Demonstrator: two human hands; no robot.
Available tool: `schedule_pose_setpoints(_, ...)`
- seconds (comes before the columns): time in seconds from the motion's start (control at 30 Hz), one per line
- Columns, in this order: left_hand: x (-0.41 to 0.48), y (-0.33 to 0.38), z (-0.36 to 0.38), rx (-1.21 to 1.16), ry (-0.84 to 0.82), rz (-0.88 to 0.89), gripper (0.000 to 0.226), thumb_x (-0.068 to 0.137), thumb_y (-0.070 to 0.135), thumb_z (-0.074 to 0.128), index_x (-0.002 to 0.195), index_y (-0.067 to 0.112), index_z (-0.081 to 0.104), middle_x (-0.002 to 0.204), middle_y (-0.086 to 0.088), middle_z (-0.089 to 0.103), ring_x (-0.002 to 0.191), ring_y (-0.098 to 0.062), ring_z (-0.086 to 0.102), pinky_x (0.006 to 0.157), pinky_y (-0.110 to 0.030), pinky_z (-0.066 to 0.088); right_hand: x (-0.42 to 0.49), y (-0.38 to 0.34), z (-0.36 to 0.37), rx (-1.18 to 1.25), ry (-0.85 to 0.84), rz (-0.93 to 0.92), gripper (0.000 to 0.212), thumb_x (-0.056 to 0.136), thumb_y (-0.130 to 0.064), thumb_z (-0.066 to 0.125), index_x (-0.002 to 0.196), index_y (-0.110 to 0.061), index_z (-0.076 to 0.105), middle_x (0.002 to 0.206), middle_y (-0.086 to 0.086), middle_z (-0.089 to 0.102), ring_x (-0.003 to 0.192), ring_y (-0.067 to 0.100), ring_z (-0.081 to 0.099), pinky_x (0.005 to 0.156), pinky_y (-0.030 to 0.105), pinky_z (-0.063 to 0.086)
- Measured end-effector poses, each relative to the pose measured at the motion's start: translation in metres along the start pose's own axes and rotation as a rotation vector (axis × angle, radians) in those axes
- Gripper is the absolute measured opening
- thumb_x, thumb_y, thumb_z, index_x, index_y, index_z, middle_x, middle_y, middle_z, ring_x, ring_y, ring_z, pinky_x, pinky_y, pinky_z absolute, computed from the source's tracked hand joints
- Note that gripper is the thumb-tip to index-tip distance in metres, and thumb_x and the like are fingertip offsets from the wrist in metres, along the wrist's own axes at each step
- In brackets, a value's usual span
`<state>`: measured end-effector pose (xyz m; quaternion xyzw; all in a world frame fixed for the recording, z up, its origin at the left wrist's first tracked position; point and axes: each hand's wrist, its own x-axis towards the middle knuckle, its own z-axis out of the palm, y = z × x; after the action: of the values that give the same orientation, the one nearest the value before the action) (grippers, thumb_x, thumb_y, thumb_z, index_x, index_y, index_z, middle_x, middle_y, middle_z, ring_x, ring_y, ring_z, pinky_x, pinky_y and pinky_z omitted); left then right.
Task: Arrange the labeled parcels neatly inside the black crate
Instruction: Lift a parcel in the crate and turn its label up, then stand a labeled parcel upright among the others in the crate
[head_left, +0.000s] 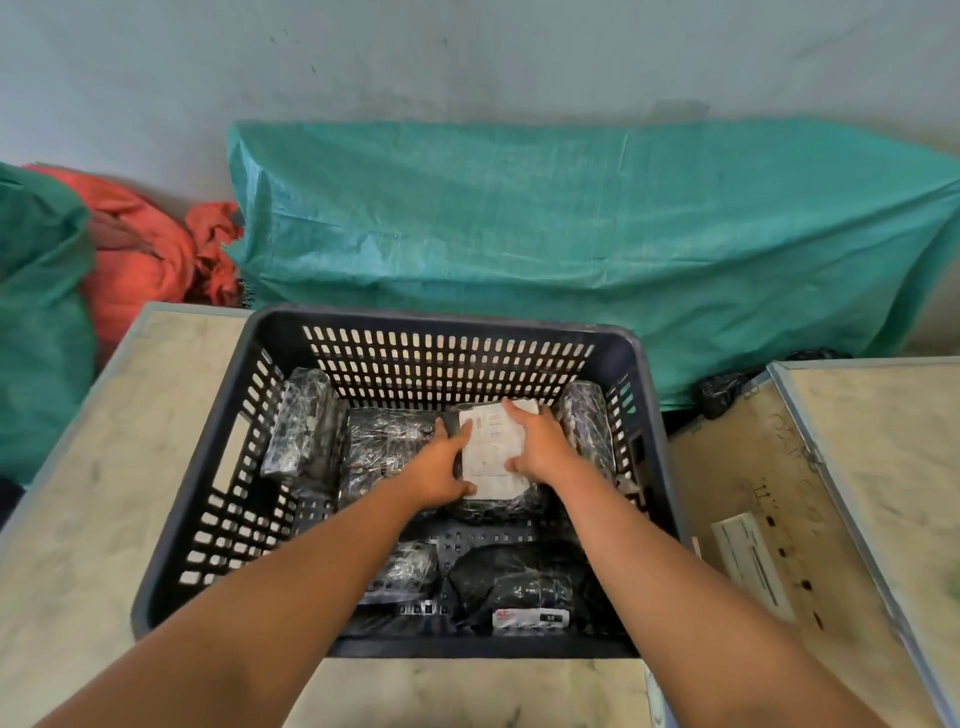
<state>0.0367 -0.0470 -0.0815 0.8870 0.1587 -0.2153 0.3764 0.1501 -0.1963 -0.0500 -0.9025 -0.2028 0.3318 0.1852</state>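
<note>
A black slatted crate (208, 499) stands on the table in front of me. Both my hands are inside it on a black plastic-wrapped parcel with a white label (493, 452), lying flat in the far middle. My left hand (439, 467) grips its left edge and my right hand (540, 447) presses on its right side. Another black parcel (384, 447) lies just to its left. Two parcels lean upright against the left wall (298, 423) and the right wall (589, 421). Near the front lie a small parcel (410, 569) and a labeled one (524, 587).
The crate sits on a beige table (104, 493). A second beige table (883, 467) adjoins on the right, with a white paper strip (753, 564) on the lower panel between. Green woven sacks (571, 234) and an orange sack (140, 244) lean on the wall behind.
</note>
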Motion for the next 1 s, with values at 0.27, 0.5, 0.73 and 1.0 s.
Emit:
schedule_pose_setpoints(0.27, -0.003, 0.000, 0.026, 0.328, 0.012, 0.024, 0.093, 0.095, 0.014, 0.065, 0.163, 0.022, 0.002, 0.161, -0.012, -0.035, 0.135, -0.028, 0.051, 0.083, -0.030, 0.058, 0.001, 0.003, 0.031, -0.239, -0.035, 0.063, 0.089, 0.092, 0.012, 0.059, 0.163, -0.024, 0.019, 0.168, 0.020, -0.019, 0.155, 0.046, -0.002, 0.122, 0.055, 0.023)
schedule_pose_setpoints(0.5, -0.003, 0.000, 0.025, 0.333, 0.022, 0.003, 0.093, 0.096, 0.017, 0.064, 0.162, 0.027, 0.000, 0.163, -0.010, -0.033, 0.119, -0.023, 0.061, 0.074, -0.027, 0.059, -0.030, -0.014, -0.026, -0.162, 0.331, -0.141, 0.052, 0.091, -0.024, 0.076, 0.140, -0.018, 0.059, 0.145, 0.007, 0.059, 0.128, 0.028, 0.059, 0.109, 0.045, 0.048)
schedule_pose_setpoints(0.73, -0.001, -0.006, 0.029, 0.305, 0.036, 0.013, 0.093, 0.095, 0.019, 0.065, 0.163, 0.028, 0.002, 0.161, -0.006, -0.035, 0.131, -0.027, 0.056, 0.075, -0.027, 0.060, -0.058, -0.002, -0.042, -0.311, 0.349, 0.125, 0.080, 0.087, -0.042, 0.076, 0.153, -0.019, 0.038, 0.161, 0.026, 0.028, 0.144, 0.048, 0.030, 0.115, 0.055, 0.033)
schedule_pose_setpoints(1.0, 0.001, -0.009, 0.031, 0.301, 0.041, 0.033, 0.091, 0.095, 0.021, 0.066, 0.163, 0.026, 0.005, 0.163, -0.008, -0.031, 0.140, -0.030, 0.047, 0.087, -0.030, 0.058, -0.067, 0.009, -0.026, -0.091, 0.271, 0.090, 0.093, 0.092, -0.045, 0.069, 0.163, -0.040, 0.008, 0.132, 0.020, 0.059, 0.115, 0.038, 0.060, 0.100, 0.045, 0.052)
